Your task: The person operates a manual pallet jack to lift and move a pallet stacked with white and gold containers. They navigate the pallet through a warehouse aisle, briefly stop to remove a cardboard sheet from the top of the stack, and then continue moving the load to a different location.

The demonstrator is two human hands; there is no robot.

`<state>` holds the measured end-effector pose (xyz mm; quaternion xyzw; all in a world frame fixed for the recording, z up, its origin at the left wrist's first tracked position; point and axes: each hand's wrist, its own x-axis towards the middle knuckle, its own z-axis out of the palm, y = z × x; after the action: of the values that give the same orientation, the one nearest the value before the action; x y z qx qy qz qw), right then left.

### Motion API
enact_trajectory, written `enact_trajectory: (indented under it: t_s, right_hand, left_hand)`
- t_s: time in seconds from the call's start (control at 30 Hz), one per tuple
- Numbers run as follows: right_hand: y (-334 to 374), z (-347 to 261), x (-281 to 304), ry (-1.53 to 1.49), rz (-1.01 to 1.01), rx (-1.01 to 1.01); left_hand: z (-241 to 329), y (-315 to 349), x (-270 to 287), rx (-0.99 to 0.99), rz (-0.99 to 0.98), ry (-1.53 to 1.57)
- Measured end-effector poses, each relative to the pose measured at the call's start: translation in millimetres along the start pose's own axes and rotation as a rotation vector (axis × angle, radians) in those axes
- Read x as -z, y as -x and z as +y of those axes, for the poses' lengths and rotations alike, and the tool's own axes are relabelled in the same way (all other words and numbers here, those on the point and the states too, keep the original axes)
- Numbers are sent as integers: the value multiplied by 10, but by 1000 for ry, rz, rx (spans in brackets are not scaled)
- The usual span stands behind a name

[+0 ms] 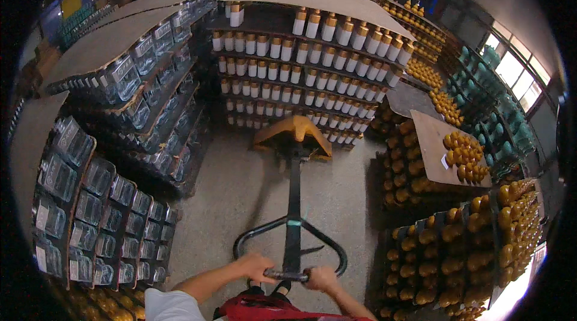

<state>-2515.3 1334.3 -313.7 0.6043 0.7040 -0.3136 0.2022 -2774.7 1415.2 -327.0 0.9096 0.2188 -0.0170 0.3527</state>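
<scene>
Floor (207, 216) | white-gold bottle stack (302, 55) blocks pallet jack (294, 189) | left hand (255, 265), right hand (323, 279) grip handle (286, 275)

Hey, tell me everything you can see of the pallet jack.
The pallet jack stands on the grey floor in front of the stack of white bottles. Its wide, arched yellow body looks like painted metal. A black shaft slopes from it toward the person, with a looped handle branching out at a green band. The left hand and right hand grip the dark bar at the near end. Any forks are hidden from view.
</scene>
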Motion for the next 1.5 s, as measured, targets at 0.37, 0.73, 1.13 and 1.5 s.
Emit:
enact_trajectory:
  t_s: [0.37,0.73,1.13,1.5]
  right_hand:
    - [-110,-35,-211,-137,-88,143]
    - [276,310,3010,-404,320,247]
    - [183,159,1303,-128,92,122]
    - [-65,-92,-188,-306,-231,26]
  left_hand:
    - [-1,-6,-177,234,-341,-40]
    - [382,-864,2842,-17,387,22]
    - [307,-423,1384,127,-188,-35]
    - [-123,93,-795,277,-255,258]
